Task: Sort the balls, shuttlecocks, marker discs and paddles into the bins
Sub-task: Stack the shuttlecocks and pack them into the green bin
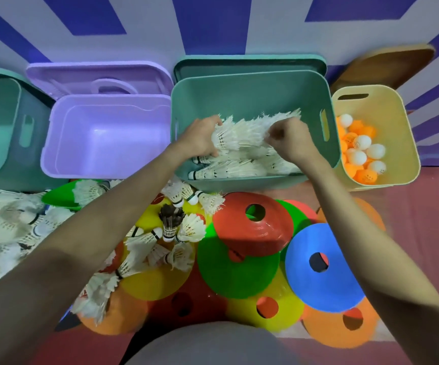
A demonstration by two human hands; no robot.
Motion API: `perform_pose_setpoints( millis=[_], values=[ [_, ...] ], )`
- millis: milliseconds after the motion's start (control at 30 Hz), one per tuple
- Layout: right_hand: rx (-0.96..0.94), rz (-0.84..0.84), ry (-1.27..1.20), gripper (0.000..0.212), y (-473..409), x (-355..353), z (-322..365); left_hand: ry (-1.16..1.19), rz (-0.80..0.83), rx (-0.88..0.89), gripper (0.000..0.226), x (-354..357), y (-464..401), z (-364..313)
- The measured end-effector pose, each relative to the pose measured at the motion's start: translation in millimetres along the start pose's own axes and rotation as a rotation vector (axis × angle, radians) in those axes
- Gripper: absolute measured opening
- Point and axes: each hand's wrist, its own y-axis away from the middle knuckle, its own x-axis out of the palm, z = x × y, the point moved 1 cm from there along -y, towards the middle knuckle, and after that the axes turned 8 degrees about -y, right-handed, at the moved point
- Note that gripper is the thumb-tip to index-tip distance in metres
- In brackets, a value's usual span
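Note:
Both my hands are inside the middle green bin (252,85). My left hand (200,138) grips the cork end of a nested row of white shuttlecocks (242,134), and my right hand (289,139) pinches its feathers near the other end. More white shuttlecocks (239,167) lie on the bin's floor below. Loose shuttlecocks (160,246) are scattered on the floor over coloured marker discs: red (252,233), green (234,275), blue (323,270), yellow (265,309), orange (342,327). The yellow bin (397,133) at right holds orange and white balls (360,151).
An empty purple bin (107,135) stands left of the middle bin, with its lid (97,77) propped behind. Another green bin (0,127) is at far left. A wooden paddle (386,67) leans behind the yellow bin. A shuttlecock pile (7,233) lies at left.

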Motion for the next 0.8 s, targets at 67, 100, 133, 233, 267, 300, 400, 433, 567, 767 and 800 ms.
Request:
perform_pose_setpoints(
  millis=[67, 100, 133, 233, 267, 300, 400, 433, 567, 767, 800],
  values=[
    [0.006, 0.049, 0.033, 0.017, -7, 6, 2, -0.013, 0.049, -0.016, 0.087, 4, -3, 3],
    [0.015, 0.062, 0.036, 0.012, -10, 9, 1, -0.024, 0.069, -0.021, 0.087, 4, -4, 5],
    [0.028, 0.064, 0.032, 0.01, -13, 12, 0, -0.038, 0.085, -0.028, 0.087, 5, -5, 6],
    [0.091, 0.08, 0.004, 0.036, -17, 19, -1, -0.087, 0.136, -0.04, 0.087, 6, -8, 7],
    [0.085, 0.091, 0.017, 0.039, -18, 22, -3, -0.091, 0.16, -0.042, 0.088, 7, -8, 7],
    [0.08, 0.107, 0.039, 0.038, -18, 25, -4, -0.09, 0.184, -0.045, 0.088, 7, -9, 7],
    [0.077, 0.154, 0.082, 0.033, -18, 29, -10, -0.106, 0.224, -0.05, 0.078, 8, -10, 9],
    [0.086, 0.168, 0.073, 0.033, -18, 29, -12, -0.12, 0.223, -0.05, 0.074, 9, -10, 10],
    [0.105, 0.198, 0.047, 0.036, -17, 28, -12, -0.199, 0.198, -0.059, 0.068, 14, -8, 12],
    [0.12, 0.235, 0.05, 0.044, -20, 29, -6, -0.264, 0.194, -0.024, 0.058, 16, 0, 12],
    [0.125, 0.236, 0.047, 0.046, -20, 28, -5, -0.261, 0.191, -0.017, 0.058, 15, 1, 11]
  ],
)
